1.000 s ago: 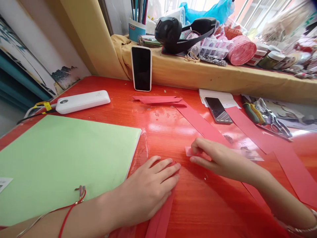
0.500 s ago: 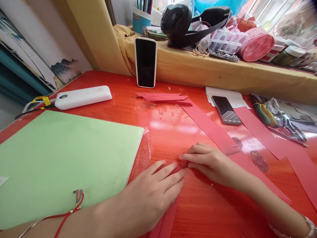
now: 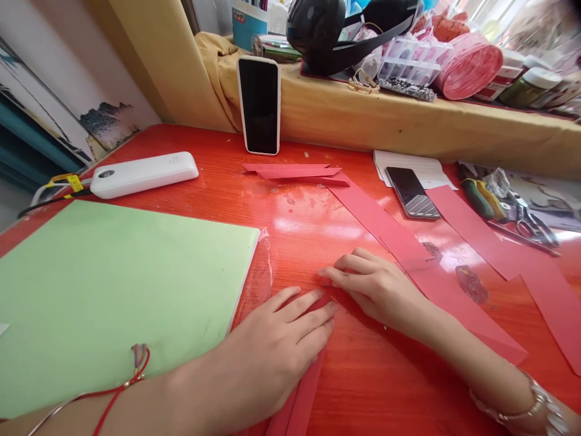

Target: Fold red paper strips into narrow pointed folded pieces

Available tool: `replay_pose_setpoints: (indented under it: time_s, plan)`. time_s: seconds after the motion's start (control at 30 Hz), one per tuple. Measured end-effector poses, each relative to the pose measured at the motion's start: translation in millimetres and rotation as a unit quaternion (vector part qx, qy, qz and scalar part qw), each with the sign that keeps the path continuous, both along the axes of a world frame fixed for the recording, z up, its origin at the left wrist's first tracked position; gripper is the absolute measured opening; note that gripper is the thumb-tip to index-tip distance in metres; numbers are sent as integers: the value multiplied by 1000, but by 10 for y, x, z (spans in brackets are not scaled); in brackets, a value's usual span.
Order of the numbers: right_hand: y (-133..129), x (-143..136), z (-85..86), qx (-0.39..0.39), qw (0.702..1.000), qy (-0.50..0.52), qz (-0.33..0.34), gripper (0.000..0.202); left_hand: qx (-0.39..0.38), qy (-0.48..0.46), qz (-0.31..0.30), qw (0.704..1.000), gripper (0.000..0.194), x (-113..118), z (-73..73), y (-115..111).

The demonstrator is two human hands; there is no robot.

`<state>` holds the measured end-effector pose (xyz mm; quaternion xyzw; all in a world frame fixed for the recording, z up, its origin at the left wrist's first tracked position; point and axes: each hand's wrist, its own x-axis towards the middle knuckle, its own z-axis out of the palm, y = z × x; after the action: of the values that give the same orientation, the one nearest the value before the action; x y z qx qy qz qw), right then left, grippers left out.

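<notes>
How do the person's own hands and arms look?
The left hand and right hand are bare, with no sleeves in view. The left wears a knotted red cord bracelet and a thin shiny band; the right wears a pale shiny bracelet with beads or charms.

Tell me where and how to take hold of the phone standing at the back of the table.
Grip the phone by its two long side edges, probably at mid-height, coming from the front: it stands nearly upright, its back toward the cloth-covered ledge, and both sides look free.
</notes>
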<state>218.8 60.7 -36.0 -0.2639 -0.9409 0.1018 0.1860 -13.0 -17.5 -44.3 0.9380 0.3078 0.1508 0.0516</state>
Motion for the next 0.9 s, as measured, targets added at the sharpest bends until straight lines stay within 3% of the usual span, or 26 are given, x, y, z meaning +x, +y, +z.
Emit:
replay_pose_setpoints:
  time_s: [0.27,0.7,0.9]
  plan:
    - [6,138,30,-96,995,2,32,35,46,12,-13,999,35,-2,-29,-25]
    - [-25,-25,-38,18,1000,20,7,31,-3,-6,-6,1000,38,-2,-37,-8]
    - [38,119,146,32,998,13,-55,36,41,-4,7,999,36,6,-23,-23]
